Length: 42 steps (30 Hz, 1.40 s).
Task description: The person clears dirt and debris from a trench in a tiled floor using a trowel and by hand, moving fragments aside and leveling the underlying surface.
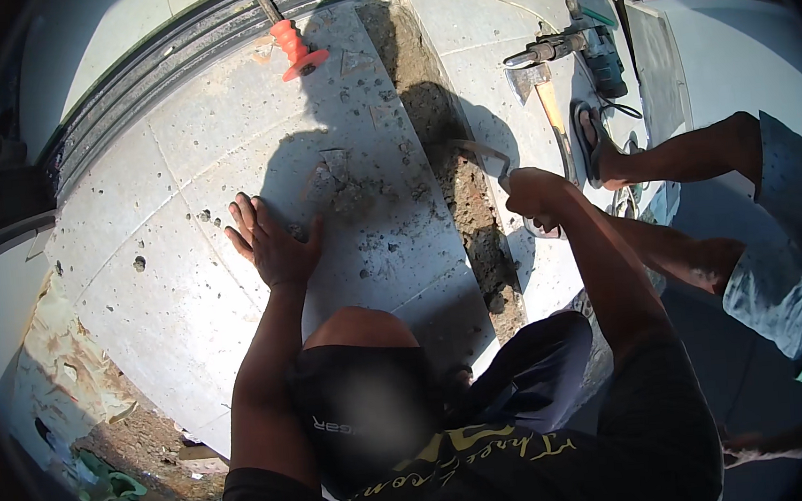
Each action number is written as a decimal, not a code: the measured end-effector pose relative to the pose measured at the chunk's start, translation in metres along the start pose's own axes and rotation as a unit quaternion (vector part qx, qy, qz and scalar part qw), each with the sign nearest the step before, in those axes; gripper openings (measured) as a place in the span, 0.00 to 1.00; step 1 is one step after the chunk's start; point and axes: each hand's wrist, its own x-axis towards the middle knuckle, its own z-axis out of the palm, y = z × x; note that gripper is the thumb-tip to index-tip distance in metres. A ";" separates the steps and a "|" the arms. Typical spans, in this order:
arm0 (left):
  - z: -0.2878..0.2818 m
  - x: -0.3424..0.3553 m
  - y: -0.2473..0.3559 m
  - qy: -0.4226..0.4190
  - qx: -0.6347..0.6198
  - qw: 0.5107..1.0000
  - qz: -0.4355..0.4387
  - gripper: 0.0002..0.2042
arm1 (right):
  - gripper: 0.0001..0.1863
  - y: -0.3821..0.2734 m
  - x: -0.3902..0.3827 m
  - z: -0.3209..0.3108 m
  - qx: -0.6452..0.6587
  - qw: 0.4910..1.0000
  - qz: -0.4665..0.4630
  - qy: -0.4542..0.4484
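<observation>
My left hand [268,242] lies spread on the pale, debris-speckled tile floor [132,300]. To the right, my right hand [536,197] grips the handle of a metal trowel [478,148]; its blade reaches into a narrow dug trench [485,244] of soil and rubble that cuts through the tiles, and is partly in shadow. Small broken chunks [339,185] lie between my hands, left of the trench. Just beyond my right hand lies an axe [550,107] with a pale handle.
A chisel with red guard [295,47] lies by the door track [142,73]. A power breaker [598,61] and cord lie top right. Another person's legs [713,150] and sandalled foot are at the right. Crumpled sheeting [71,371] and soil lie lower left.
</observation>
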 end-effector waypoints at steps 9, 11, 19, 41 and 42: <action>0.000 0.001 0.012 -0.003 0.010 1.000 0.009 0.51 | 0.13 -0.030 0.042 0.038 0.292 0.933 0.125 0.166; -0.001 -0.003 0.005 -0.009 0.013 1.000 0.011 0.51 | 0.08 -0.021 0.007 0.049 0.300 0.946 0.122 0.016; 0.003 -0.003 0.012 0.011 0.017 1.000 0.020 0.50 | 0.10 -0.015 0.024 0.001 0.302 0.924 0.184 0.148; 0.016 -0.010 0.008 0.023 0.037 0.998 0.055 0.52 | 0.12 -0.011 0.010 0.086 0.165 0.942 0.150 0.251; 0.019 -0.008 0.008 0.028 0.039 0.997 0.054 0.52 | 0.12 -0.017 0.026 0.098 0.209 0.939 0.155 0.223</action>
